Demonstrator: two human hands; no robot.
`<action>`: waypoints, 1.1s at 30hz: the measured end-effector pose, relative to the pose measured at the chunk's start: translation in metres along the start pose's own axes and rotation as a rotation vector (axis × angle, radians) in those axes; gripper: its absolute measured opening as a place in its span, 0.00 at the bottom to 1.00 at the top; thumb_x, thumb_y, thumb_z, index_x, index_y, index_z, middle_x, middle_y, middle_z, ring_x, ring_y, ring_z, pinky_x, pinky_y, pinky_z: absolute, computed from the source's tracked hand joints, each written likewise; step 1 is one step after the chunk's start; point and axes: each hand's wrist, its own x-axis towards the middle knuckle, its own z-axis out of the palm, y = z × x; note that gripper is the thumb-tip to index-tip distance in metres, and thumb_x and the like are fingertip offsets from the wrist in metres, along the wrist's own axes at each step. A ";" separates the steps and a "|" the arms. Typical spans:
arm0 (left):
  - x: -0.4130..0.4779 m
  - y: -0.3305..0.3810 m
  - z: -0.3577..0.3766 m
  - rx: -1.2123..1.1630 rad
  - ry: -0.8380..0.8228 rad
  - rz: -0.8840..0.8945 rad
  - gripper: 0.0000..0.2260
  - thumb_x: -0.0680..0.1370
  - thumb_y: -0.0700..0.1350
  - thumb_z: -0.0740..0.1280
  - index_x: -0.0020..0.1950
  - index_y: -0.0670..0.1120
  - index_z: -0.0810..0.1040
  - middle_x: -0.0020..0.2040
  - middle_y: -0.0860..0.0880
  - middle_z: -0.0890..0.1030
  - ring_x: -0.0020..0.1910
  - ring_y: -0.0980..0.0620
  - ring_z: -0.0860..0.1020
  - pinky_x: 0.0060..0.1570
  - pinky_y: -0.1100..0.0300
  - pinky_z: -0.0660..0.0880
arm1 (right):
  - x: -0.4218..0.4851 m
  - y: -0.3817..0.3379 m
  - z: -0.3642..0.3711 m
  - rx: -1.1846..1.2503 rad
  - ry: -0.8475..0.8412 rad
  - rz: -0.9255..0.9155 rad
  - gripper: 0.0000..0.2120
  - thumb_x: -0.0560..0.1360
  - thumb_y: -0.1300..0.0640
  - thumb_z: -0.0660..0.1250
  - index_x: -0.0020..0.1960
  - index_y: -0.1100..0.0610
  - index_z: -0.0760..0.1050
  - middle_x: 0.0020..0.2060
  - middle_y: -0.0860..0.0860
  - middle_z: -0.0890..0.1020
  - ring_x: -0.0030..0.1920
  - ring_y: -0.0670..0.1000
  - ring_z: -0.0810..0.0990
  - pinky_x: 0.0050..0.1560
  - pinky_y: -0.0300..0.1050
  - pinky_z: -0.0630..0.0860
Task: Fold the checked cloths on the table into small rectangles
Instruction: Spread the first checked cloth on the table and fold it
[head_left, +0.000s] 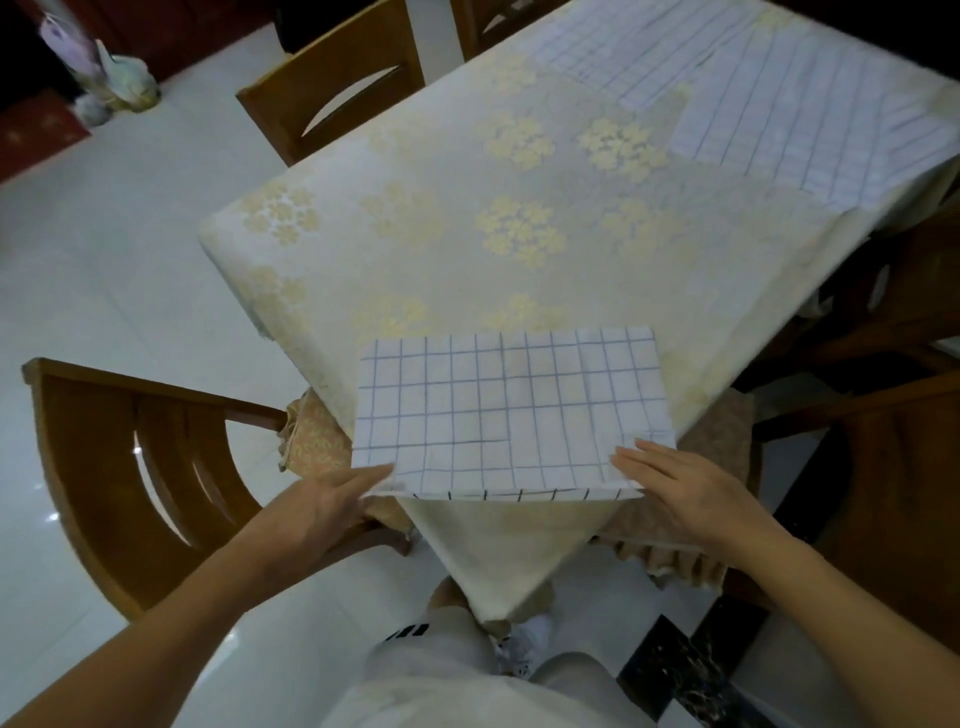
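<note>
And here we are at the lower centre of the frame, where the checked cloth (509, 405) lies as a broad rectangle on the near corner of the desk (467, 171), its near edge hanging just past the corner. The right hand (685, 483) lies released and flat on the lower right corner of the cloth, fingers straight, pressing it down. The left hand (327, 506) is at the lower left corner, which is slightly lifted there; whether it really pinches the fabric or only touches it we cannot tell, since the cloth hides the fingertips. We judge that this cloth is part-folded and wants at least one more fold to count as small. To do that well, we would match corner to corner before pressing anything, using the printed grid lines as a guide (they show up a skewed fold at once). The layers showing along the near edge should be squared first, or the error will carry through. With the cloth overhanging the corner, we would slide it further onto the desk for full support. Further checked cloths (779, 104) lie spread out in the upper right of the frame, well apart from this one and not yet folded small.
</note>
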 end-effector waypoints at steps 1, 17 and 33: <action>0.009 -0.007 -0.004 -0.029 -0.006 -0.062 0.25 0.77 0.52 0.61 0.72 0.44 0.72 0.66 0.46 0.78 0.57 0.45 0.82 0.55 0.65 0.74 | 0.010 0.004 -0.006 -0.003 -0.029 0.018 0.20 0.83 0.54 0.54 0.71 0.55 0.72 0.66 0.52 0.79 0.66 0.55 0.78 0.55 0.55 0.81; 0.165 -0.147 -0.011 0.082 -0.133 -0.213 0.32 0.82 0.58 0.41 0.77 0.42 0.66 0.75 0.44 0.69 0.75 0.46 0.67 0.71 0.49 0.66 | 0.175 0.082 -0.046 -0.061 -0.343 0.268 0.41 0.77 0.35 0.25 0.79 0.46 0.60 0.79 0.48 0.60 0.79 0.54 0.58 0.75 0.54 0.61; 0.196 -0.083 0.033 0.220 0.013 -0.130 0.27 0.83 0.56 0.51 0.79 0.43 0.61 0.81 0.43 0.57 0.79 0.45 0.57 0.75 0.40 0.58 | 0.206 0.006 0.003 0.082 -0.099 0.639 0.33 0.81 0.40 0.41 0.80 0.53 0.59 0.80 0.53 0.58 0.80 0.54 0.52 0.78 0.56 0.50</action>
